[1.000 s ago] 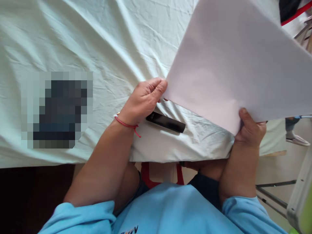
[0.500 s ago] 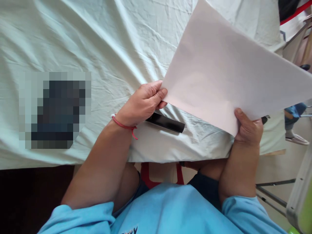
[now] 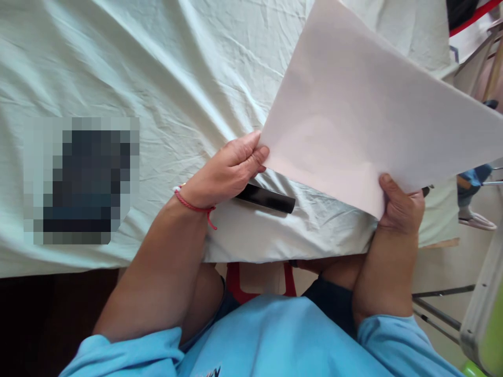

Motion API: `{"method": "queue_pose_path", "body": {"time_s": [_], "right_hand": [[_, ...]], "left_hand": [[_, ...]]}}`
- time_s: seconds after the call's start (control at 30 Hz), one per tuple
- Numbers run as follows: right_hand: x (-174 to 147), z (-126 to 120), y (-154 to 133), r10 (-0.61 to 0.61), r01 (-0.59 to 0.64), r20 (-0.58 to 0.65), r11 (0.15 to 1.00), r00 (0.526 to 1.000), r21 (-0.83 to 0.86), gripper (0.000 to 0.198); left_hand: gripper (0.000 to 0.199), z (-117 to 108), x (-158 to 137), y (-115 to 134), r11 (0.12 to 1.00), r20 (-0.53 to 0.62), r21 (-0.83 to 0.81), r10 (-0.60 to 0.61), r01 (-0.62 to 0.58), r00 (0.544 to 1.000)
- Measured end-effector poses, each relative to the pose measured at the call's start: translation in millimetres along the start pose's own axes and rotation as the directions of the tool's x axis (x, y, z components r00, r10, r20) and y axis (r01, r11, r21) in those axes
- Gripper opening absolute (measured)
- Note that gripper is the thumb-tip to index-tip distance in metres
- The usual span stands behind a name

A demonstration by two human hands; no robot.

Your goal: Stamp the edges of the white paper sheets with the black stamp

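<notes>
A large white sheet of paper [image 3: 365, 104] is held up at a slant over the table. My left hand [image 3: 236, 165] pinches its left corner between thumb and fingers. Along the lower edge, my right hand [image 3: 403, 207] grips the sheet with the thumb on top; its fingers are hidden underneath. Beneath my left hand lies a long black object [image 3: 269, 199] on the cloth, partly covered by that hand; its kind is unclear. A small dark tip [image 3: 426, 191] shows just beyond my right hand, and I cannot tell what it belongs to.
A pale, wrinkled cloth [image 3: 157, 68] covers the table. At left lies a dark, pixelated object [image 3: 86, 183]. Beyond the table's right edge are another person's foot in a slipper [image 3: 477, 220] and a metal-framed piece of furniture [image 3: 477, 309].
Both hands keep their hold on the paper, which has barely moved. My left forearm and the table view have shifted slightly left.
</notes>
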State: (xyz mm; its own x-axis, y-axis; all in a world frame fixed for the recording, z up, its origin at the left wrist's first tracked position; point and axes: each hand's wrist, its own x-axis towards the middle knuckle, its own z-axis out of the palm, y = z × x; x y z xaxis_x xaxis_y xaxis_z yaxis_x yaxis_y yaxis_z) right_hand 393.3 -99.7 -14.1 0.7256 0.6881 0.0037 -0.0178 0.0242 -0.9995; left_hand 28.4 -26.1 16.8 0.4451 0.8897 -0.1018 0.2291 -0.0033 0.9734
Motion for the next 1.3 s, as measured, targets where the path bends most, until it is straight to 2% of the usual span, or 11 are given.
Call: {"method": "queue_pose_path", "body": {"time_s": [0.23, 0.37, 0.43, 0.47, 0.57, 0.63, 0.73, 0.83, 0.97, 1.07, 1.3], "right_hand": [[3.0, -2.5, -1.1, -0.001, 0.0, -0.033, 1.0, 0.999, -0.027, 0.065], [10.2, -7.4, -0.6, 0.051, -0.051, -0.068, 0.999, 0.996, -0.004, 0.066], [12.8, -9.1, -0.1, 0.081, -0.08, -0.07, 0.997, 0.994, 0.017, 0.066], [13.4, -9.5, 0.1, 0.089, -0.088, -0.069, 0.996, 0.994, 0.024, 0.065], [13.2, -9.3, 0.9, 0.088, -0.087, -0.055, 0.996, 0.995, 0.032, 0.062], [12.3, -8.9, 1.6, 0.082, -0.08, -0.045, 0.996, 0.996, 0.039, 0.063], [11.8, -8.8, 3.3, 0.082, -0.081, -0.051, 0.996, 0.995, 0.038, 0.066], [12.4, -8.4, 5.4, 0.076, -0.074, -0.069, 0.997, 0.995, 0.031, 0.065], [13.6, -7.9, 6.0, 0.065, -0.064, -0.059, 0.998, 0.996, 0.026, 0.062], [14.5, -11.1, 2.9, 0.064, -0.064, -0.036, 0.998, 0.997, -0.005, 0.062], [11.4, -20.4, -5.7, 0.108, -0.11, -0.019, 0.981, 0.994, -0.16, 0.07]], "left_hand": [[0.028, -1.8, 1.3, -8.9, 0.995, -0.018, 0.066, 0.078, -0.077, 0.997], [0.055, -12.7, -6.5, -4.6, 0.991, -0.05, 0.095, 0.1, -0.095, 0.994], [0.06, -18.4, -11.4, 1.8, 0.98, 0.028, 0.152, 0.128, -0.131, 0.991], [0.058, -20.3, -13.3, 4.9, 0.97, 0.113, 0.186, 0.136, -0.155, 0.984], [0.036, -21.8, -15.4, 10.1, 0.924, 0.375, 0.314, 0.093, -0.22, 0.922], [0.033, -21.6, -15.1, 9.2, 0.884, 0.429, 0.397, 0.059, -0.246, 0.902], [0.042, -24.5, -14.9, 4.4, 0.858, 0.308, 0.452, 0.105, -0.243, 0.945], [0.051, -29.2, -15.3, -0.2, 0.87, 0.053, 0.472, 0.132, -0.141, 0.99], [0.055, -29.7, -12.9, -4.3, 0.874, -0.18, 0.486, 0.079, 0.019, 0.981], [0.054, -27.9, -9.6, -7.0, 0.879, -0.237, 0.474, 0.078, 0.045, 0.968], [0.049, -26.9, -7.2, -11.1, 0.905, -0.279, 0.423, 0.079, 0.049, 0.957]]}}
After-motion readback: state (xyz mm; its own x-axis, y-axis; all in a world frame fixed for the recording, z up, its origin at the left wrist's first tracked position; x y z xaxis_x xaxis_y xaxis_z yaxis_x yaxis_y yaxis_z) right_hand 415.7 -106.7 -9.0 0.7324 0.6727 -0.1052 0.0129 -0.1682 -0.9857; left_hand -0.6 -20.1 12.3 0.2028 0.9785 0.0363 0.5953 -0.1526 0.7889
